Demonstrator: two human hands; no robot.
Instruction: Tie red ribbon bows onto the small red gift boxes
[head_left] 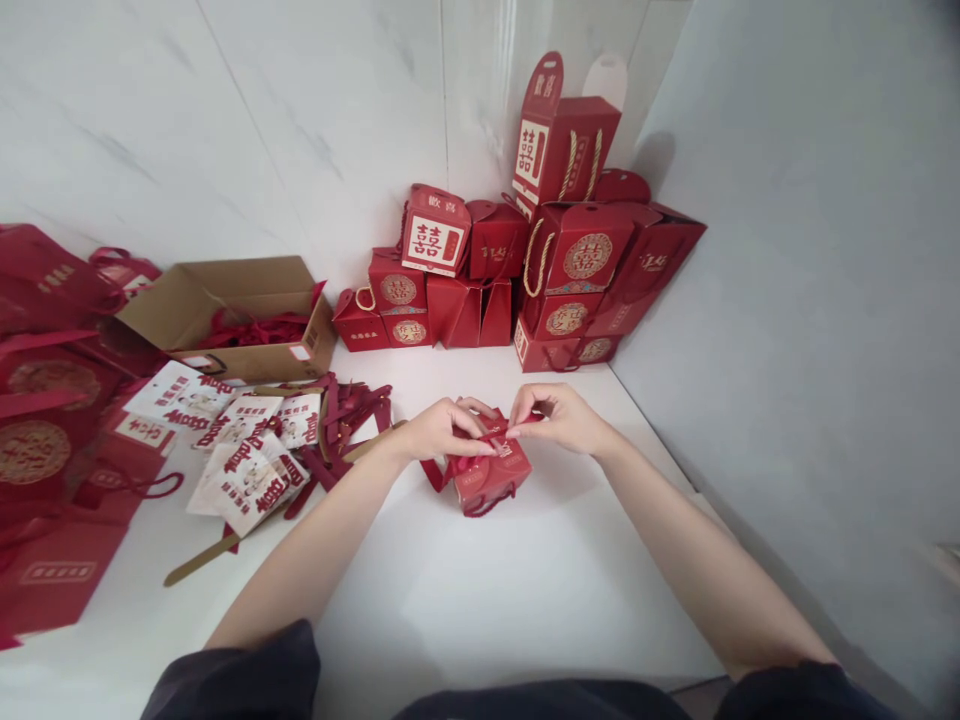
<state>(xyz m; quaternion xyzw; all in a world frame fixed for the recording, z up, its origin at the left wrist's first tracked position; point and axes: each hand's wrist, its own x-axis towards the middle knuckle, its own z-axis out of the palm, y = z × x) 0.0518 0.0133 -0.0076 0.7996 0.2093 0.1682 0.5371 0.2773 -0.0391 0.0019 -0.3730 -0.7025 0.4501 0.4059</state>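
Note:
A small red gift box [491, 482] with a dark red cord stands on the white table in front of me. Across its top runs a red ribbon [433, 474], one end hanging down at the left side. My left hand [444, 430] pinches the ribbon over the box's upper left, fingers bent. From the right, my right hand [556, 415] grips another stretch of the same ribbon between thumb and forefinger, close above the lid. My fingers hide part of the lid and the ribbon's middle.
Red gift boxes [585, 255] are stacked against the back wall. At the left lie printed cards [259, 480], loose dark red ribbons [360, 410] and an open cardboard box [247, 362] holding more ribbon. Large red bags [52, 560] crowd the far left. A grey wall [810, 250] bounds the right side.

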